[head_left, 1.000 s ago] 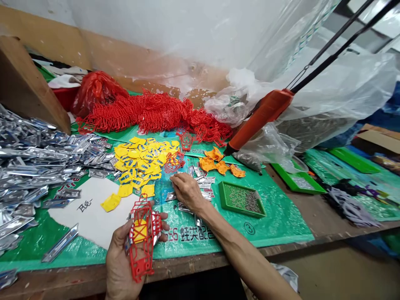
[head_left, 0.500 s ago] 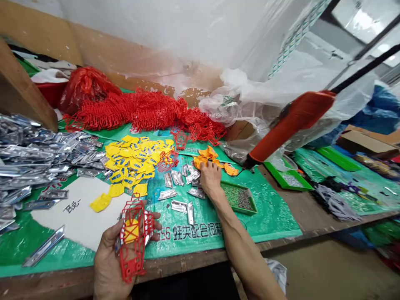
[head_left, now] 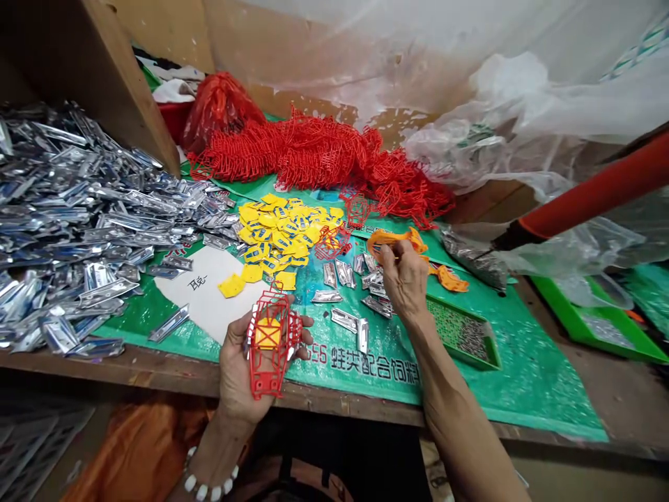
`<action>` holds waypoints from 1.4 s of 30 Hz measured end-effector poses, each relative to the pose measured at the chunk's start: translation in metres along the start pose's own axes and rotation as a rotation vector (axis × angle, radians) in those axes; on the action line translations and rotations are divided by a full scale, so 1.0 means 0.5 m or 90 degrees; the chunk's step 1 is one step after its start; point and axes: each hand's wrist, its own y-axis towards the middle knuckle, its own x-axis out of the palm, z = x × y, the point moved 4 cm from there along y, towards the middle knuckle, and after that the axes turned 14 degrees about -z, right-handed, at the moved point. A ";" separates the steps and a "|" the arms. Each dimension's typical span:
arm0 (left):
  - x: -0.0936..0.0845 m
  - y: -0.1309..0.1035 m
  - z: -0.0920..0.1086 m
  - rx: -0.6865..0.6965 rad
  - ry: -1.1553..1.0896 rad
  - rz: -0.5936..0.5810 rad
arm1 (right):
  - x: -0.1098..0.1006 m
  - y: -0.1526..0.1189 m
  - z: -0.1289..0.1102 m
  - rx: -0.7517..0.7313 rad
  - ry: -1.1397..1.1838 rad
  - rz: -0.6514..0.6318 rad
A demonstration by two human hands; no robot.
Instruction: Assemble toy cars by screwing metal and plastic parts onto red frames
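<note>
My left hand [head_left: 237, 373] is closed round a red plastic toy car frame [head_left: 267, 376], held above the bench's front edge. A yellow plate [head_left: 268, 334] shows through the bars, with silvery parts along the sides. At the orange plastic parts [head_left: 452, 279], my right hand [head_left: 406, 282] pinches one curved orange part [head_left: 375, 242]; the fingertips are partly hidden. Loose silver panels [head_left: 344, 318] lie just left of that hand. Below it to the right sits a green tray of screws [head_left: 494, 352].
Silver panels [head_left: 104, 216] are heaped at left, beside yellow plates [head_left: 277, 233] and a cardboard sheet [head_left: 196, 300]. Red frames [head_left: 324, 153] are piled along the back. A red electric screwdriver [head_left: 590, 192] hangs at right, near a second green tray [head_left: 585, 317].
The view has swung left, so everything sits farther right. My right hand has lifted slightly, its fingers now pinching an orange part. My left hand still holds the red frame.
</note>
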 end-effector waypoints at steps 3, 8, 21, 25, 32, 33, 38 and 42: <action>0.001 0.000 0.000 -0.001 -0.003 -0.025 | 0.013 -0.005 -0.018 -0.010 0.161 -0.061; 0.007 -0.002 0.001 -0.003 0.014 -0.062 | 0.008 -0.023 -0.089 -0.031 0.410 -0.219; 0.018 -0.013 -0.001 -0.046 0.061 -0.104 | 0.013 -0.221 -0.126 0.164 0.882 -0.222; 0.026 -0.024 0.000 0.017 0.329 -0.130 | 0.023 -0.268 -0.111 0.218 0.963 -0.180; 0.058 -0.017 -0.032 0.282 1.132 -0.088 | -0.028 -0.294 -0.089 0.216 1.001 -0.046; 0.068 -0.013 -0.042 0.337 1.203 -0.104 | -0.033 -0.293 -0.090 0.209 1.006 -0.029; 0.095 0.011 -0.081 0.431 1.352 -0.157 | -0.014 -0.286 -0.091 0.221 0.940 -0.006; 0.095 0.022 -0.076 0.459 1.325 -0.166 | -0.004 -0.286 -0.084 0.221 0.874 -0.004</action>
